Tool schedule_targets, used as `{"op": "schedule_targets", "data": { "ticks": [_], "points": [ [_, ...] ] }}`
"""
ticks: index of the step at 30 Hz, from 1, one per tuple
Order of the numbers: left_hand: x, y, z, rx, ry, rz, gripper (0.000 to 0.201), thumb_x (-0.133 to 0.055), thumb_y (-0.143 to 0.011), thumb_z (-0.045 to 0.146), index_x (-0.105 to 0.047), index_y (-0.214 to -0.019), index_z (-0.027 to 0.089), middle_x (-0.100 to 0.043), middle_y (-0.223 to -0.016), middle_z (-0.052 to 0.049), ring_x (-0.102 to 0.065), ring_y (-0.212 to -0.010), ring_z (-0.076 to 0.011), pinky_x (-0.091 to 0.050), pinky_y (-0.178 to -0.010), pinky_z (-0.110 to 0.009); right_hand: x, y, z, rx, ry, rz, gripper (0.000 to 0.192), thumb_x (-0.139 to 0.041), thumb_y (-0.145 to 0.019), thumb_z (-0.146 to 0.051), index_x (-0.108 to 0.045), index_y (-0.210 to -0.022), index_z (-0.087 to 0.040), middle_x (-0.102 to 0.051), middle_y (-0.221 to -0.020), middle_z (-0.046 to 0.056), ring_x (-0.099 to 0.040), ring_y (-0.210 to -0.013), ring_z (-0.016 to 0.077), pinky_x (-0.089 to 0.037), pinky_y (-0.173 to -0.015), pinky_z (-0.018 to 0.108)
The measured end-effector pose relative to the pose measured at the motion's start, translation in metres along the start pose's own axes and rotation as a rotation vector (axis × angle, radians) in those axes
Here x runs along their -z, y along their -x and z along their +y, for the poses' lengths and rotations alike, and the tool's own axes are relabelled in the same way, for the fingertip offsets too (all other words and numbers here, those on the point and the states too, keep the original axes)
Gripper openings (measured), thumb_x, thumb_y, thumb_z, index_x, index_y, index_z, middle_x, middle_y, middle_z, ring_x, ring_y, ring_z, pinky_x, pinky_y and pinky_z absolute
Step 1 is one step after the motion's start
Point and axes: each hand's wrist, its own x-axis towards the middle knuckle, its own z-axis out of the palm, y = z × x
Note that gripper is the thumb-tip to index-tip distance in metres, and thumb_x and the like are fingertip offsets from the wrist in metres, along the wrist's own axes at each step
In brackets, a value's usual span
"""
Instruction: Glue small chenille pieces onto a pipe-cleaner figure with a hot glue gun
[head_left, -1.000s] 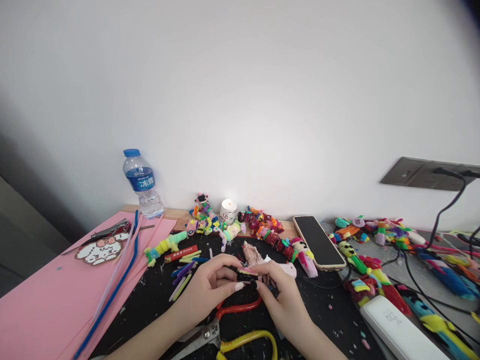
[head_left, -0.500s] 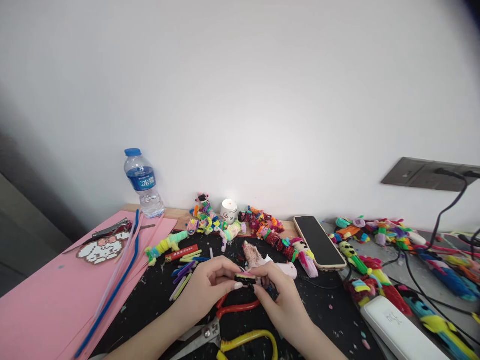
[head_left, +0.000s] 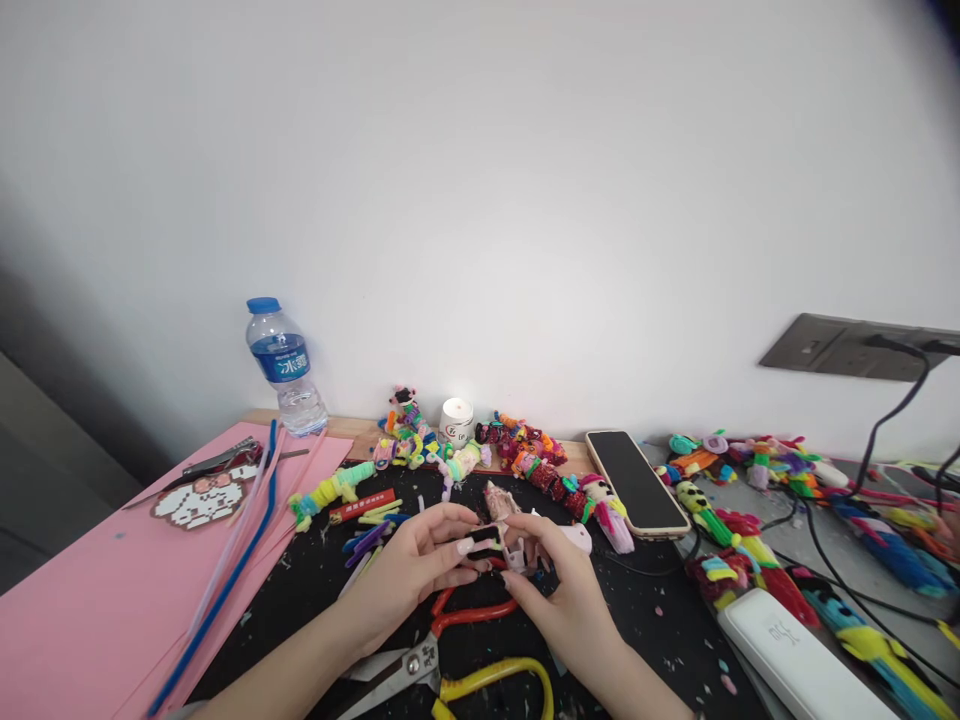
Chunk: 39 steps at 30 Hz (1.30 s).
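Item 1: small black-and-pink piece (head_left: 484,537), with a touch of green. Location on my feed: between both hands, over the black mat (head_left: 637,625). Orientation: long axis roughly crosswise, running from hand to hand; I cannot tell which end is the front.
Item 2: left hand (head_left: 424,560), fingers curled, thumb laid against the left part of the piece, gripping it.
Item 3: right hand (head_left: 555,575), index finger and thumb slightly apart, holding the right end between them; I see the other fingers only partly.
Item 4: scissors (head_left: 472,617), one red handle and one yellow, lying just below the hands, blades toward my lower left.
Item 5: short fuzzy stems (head_left: 367,538), loose, beside the left hand.
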Motion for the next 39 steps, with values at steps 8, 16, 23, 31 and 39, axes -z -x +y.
{"op": "schedule_targets", "data": {
  "ticks": [8,16,23,31,39],
  "points": [
    [-0.003,-0.002,-0.001,-0.085,-0.083,0.008,0.039,-0.081,-0.061,0.024,-0.061,-0.094,0.017,-0.068,-0.09,-0.004,-0.065,-0.083,-0.0163,-0.049,-0.077,-0.029,0.001,-0.002,-0.002,0.026,0.044,-0.02,0.032,-0.054,-0.078,-0.007,-0.061,-0.105,-0.022,-0.066,-0.088,0.004,-0.06,-0.076,0.0176,-0.049,-0.068,0.029],
    [0.001,0.0,-0.012,-0.272,-0.295,0.022,0.034,-0.072,-0.07,0.019,-0.063,-0.103,0.018,-0.065,-0.09,-0.005,-0.062,-0.083,-0.0177,-0.051,-0.079,-0.032,0.001,-0.003,-0.003,0.052,0.063,-0.044,0.03,-0.055,-0.079,-0.007,-0.062,-0.103,-0.023,-0.066,-0.094,0.006,-0.062,-0.086,0.0205,-0.051,-0.075,0.033],
    [-0.004,0.007,-0.002,-0.405,-0.586,0.002,0.025,-0.064,-0.073,0.013,-0.068,-0.097,0.021,-0.057,-0.099,-0.006,-0.059,-0.089,-0.0191,-0.051,-0.078,-0.028,0.001,-0.004,-0.005,0.148,0.104,-0.102,0.024,-0.06,-0.08,-0.009,-0.063,-0.1,-0.022,-0.066,-0.096,0.005,-0.06,-0.089,0.0204,-0.049,-0.079,0.034],
    [-0.006,0.007,0.002,-0.38,-0.647,-0.001,0.021,-0.064,-0.074,0.015,-0.066,-0.094,0.021,-0.056,-0.096,-0.005,-0.058,-0.088,-0.0185,-0.049,-0.077,-0.027,0.002,-0.004,-0.009,0.146,0.108,-0.141,0.023,-0.061,-0.079,-0.008,-0.063,-0.098,-0.021,-0.067,-0.091,0.004,-0.057,-0.086,0.0188,-0.048,-0.077,0.032],
    [0.002,0.0,0.0,-0.439,-0.56,0.186,0.012,-0.064,-0.075,0.022,-0.061,-0.086,0.02,-0.054,-0.105,-0.006,-0.056,-0.099,-0.0197,-0.046,-0.087,-0.03,0.005,-0.005,0.002,0.077,0.139,0.009,0.03,-0.045,-0.082,-0.007,-0.057,-0.106,-0.021,-0.061,-0.106,0.008,-0.056,-0.099,0.0213,-0.047,-0.085,0.036]
  ]
}}
